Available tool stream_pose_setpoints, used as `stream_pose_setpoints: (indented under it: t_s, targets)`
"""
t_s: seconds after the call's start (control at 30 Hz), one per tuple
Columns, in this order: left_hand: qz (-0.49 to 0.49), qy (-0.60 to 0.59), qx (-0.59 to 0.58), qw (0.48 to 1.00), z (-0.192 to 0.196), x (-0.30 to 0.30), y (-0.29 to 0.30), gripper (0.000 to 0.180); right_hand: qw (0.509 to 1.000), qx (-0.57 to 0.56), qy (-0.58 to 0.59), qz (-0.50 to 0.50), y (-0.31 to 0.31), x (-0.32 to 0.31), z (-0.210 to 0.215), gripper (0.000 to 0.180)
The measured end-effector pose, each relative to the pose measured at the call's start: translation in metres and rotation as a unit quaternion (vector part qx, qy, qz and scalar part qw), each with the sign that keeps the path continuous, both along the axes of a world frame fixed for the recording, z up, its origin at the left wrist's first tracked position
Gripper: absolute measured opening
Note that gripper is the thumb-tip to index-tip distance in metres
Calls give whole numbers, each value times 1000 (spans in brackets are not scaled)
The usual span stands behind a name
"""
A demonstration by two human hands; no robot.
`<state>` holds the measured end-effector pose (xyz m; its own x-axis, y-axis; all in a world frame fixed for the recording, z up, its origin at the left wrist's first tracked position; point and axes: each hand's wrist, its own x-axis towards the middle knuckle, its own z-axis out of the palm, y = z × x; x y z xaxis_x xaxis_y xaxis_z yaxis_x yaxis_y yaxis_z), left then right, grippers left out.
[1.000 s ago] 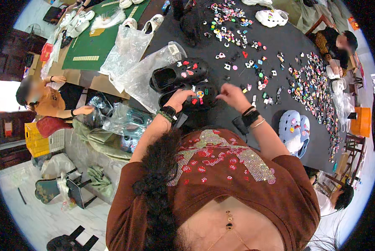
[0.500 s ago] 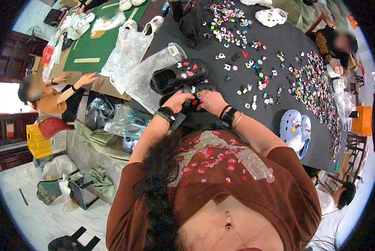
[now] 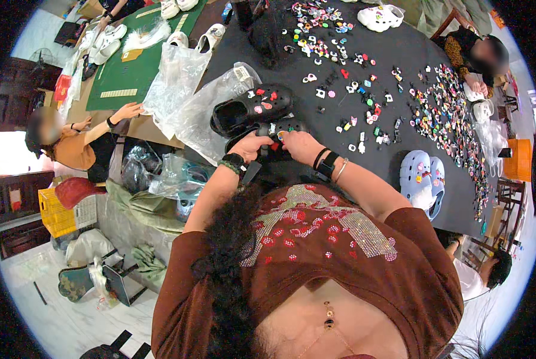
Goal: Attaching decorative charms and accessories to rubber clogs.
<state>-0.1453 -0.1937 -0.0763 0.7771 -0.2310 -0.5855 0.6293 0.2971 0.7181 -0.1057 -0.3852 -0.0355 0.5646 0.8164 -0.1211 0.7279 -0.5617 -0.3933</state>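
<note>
My left hand (image 3: pixel 250 145) is closed round the side of a black clog (image 3: pixel 292 127) at the table's near edge. Small coloured charms sit on its upper, and my hands cover part of it. The fingers of my right hand (image 3: pixel 302 148) are pinched at a small colourful shoe charm (image 3: pixel 280 136) on that clog. Just beyond lies a second black clog (image 3: pixel 274 96) with red, pink and white charms, touching or nearly touching the first.
Many loose charms (image 3: pixel 447 107) are scattered over the black table (image 3: pixel 364 173). Pale blue clogs (image 3: pixel 416 173) stand at the right, a white clog (image 3: pixel 380 18) at the far side. Clear plastic bags (image 3: pixel 214 107) lie left of the black clogs. Other people sit or stand around.
My right hand has shifted slightly left and its fingers have drawn closer to my left hand over the clog. My left hand keeps its grip. The whole view has shifted a little.
</note>
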Motion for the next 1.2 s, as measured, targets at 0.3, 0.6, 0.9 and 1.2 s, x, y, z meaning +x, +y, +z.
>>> stream_pose_setpoints:
  t_s: [0.3,0.6,0.9,1.2]
  targets:
    - [9,3,-5,1000,3,-2,-1,34,999,22,-6,42,-7,5,-13,16]
    - [42,-43,108,992,3,-3,-21,19,997,22,67,-27,-5,-1,11,26]
    - [-55,-30,51,997,-5,-9,-8,23,999,-16,27,-38,9,-7,4,25]
    - [-57,-11,34,998,15,-9,-1,26,1000,9,7,0,6,-7,16,19]
